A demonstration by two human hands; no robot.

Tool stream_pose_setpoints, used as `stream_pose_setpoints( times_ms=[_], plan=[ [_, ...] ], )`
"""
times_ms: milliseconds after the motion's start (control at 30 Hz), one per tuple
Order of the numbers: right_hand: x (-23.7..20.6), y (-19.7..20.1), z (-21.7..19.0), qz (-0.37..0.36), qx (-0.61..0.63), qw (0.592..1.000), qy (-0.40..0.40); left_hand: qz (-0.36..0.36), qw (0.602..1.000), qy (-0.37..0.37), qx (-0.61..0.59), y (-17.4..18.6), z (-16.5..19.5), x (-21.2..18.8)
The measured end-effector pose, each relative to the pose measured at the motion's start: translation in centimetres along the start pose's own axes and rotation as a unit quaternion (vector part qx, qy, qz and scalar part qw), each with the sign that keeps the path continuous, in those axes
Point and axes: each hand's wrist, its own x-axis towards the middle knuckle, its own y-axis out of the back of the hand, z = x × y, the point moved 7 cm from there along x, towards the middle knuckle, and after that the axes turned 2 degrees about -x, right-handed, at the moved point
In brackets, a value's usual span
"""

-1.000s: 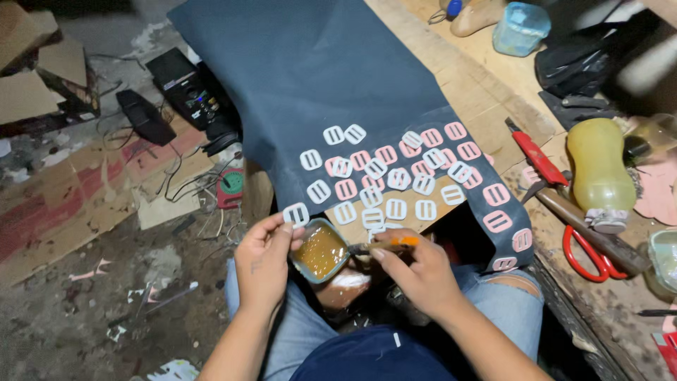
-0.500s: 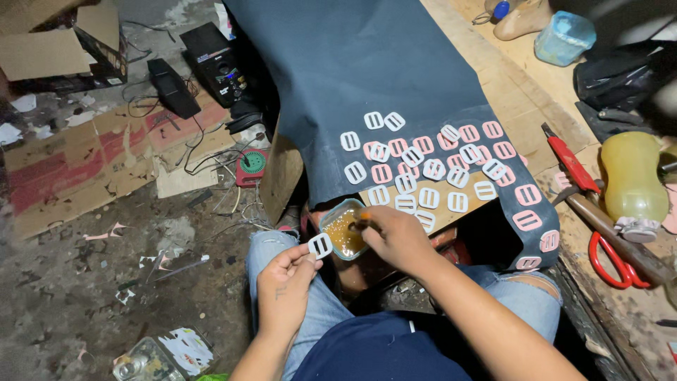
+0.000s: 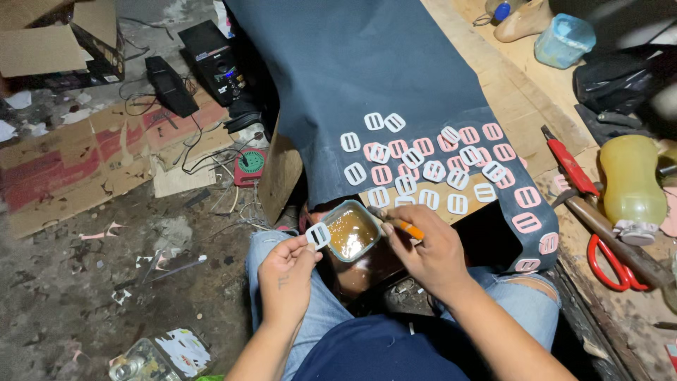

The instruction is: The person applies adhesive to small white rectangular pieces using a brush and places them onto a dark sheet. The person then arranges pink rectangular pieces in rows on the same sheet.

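My left hand (image 3: pixel 285 271) pinches a small white buckle-shaped piece (image 3: pixel 318 235) beside a small tub of amber glue (image 3: pixel 351 231) that rests over my lap. My right hand (image 3: pixel 427 254) grips an orange-handled brush (image 3: pixel 402 226), its tip at the tub's right rim. Just beyond, several white and pink buckle pieces (image 3: pixel 423 166) lie spread on a dark blue sheet (image 3: pixel 360 63) that drapes over the wooden bench.
On the bench at right lie a red-handled tool (image 3: pixel 568 166), a hammer (image 3: pixel 610 236), red scissors (image 3: pixel 606 264), a yellow bottle (image 3: pixel 630 183) and a blue-lidded tub (image 3: pixel 564 41). Cardboard (image 3: pixel 77 169), cables and a black speaker (image 3: pixel 211 53) litter the floor at left.
My left hand left the glue tub, took up a white piece and now holds it at the tub's left edge. My right hand stays at the tub with the brush.
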Motion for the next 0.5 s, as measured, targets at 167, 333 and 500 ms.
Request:
stream_pose_setpoints(
  times_ms=[167,333,500],
  plan=[
    [-3.1,-0.6,2.2,-0.022,0.274,0.923,-0.27,-0.05,0.998,-0.018,-0.022,-2.0,-0.2,-0.8],
    [-3.9,-1.3,1.7,0.007,0.314,0.918,-0.244,-0.08,0.996,-0.033,-0.022,-3.9,-0.1,-2.0],
    [-4.4,-0.7,2.3,0.013,0.285,0.915,-0.284,-0.074,0.996,-0.053,0.021,-4.0,1.2,-2.4]
  ],
)
